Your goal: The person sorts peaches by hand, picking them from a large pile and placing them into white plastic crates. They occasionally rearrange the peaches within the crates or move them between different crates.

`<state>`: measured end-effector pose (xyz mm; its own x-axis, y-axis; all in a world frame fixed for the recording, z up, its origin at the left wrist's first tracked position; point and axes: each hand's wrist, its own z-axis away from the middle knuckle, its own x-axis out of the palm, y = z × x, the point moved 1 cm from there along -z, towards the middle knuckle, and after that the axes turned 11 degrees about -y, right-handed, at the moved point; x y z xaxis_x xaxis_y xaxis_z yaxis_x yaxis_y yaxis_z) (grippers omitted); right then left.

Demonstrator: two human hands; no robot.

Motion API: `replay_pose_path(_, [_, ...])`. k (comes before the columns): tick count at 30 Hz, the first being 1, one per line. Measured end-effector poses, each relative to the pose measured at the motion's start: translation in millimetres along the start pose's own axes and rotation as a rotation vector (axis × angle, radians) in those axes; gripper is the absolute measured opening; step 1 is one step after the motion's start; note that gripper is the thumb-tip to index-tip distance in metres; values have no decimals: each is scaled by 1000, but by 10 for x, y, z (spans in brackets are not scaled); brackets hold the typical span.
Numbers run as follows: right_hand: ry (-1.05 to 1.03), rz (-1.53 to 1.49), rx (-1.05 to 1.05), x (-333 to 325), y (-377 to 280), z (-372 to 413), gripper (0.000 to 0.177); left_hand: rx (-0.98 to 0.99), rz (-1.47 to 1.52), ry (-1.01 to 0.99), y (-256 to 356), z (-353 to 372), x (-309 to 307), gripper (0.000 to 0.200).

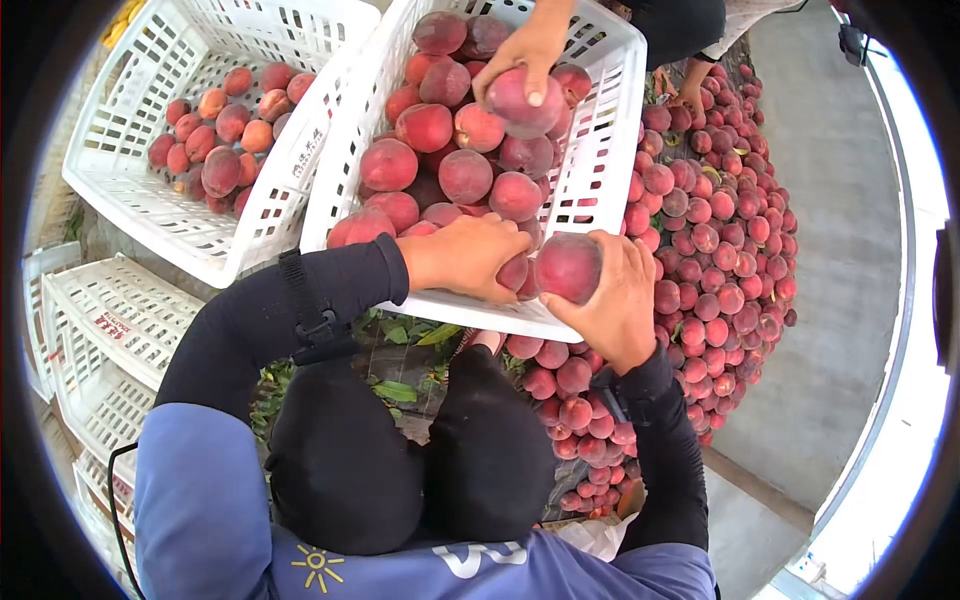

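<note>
My left hand [468, 257] reaches into the near end of a white slatted crate [630, 130] that holds many red peaches [465, 177]. Its fingers are wrapped round a peach [513, 272], of which only part shows. Over the crate's near right corner, my right hand [618, 300] grips a large dark red peach [568, 268] between thumb and fingers. The two held peaches are close beside each other. At the crate's far end, another person's hand [535, 50] holds a large peach [525, 103] above the others.
A big heap of peaches [715, 240] lies on the ground to the right, with a second hand of the other person [690, 95] at its far edge. Another white crate [150, 215] with peaches stands at the left. Stacked white crates [120, 320] are below it.
</note>
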<state>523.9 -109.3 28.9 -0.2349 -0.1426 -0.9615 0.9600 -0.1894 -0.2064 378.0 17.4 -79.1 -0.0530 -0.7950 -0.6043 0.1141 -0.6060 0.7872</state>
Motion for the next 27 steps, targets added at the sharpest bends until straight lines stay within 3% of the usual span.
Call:
replay_pose_path(5, [101,107,94,139,-56,179,71,1,-30,22,-39,-2,41,56])
replay_pose_path(8, [95,116,27,127,-46,223,71,33,-40,-11,-21,-11,-14,54])
replay_pose_path(11, [-61,98,-136,115,10,113,73,-21,-39,-56,34,-15,-62,53])
replay_pose_path(15, [-45,137,-148,91,14,29,68,3,-46,-36,-33,-2,-48,52])
replay_pose_path(17, [-147,183,-149,105,8,-12,64,-5,-28,-24,-61,11,-45,52])
replay_pose_path(27, [-266,257,-129,179,47,-18,69,-30,-12,-99,-70,-12,-87,52])
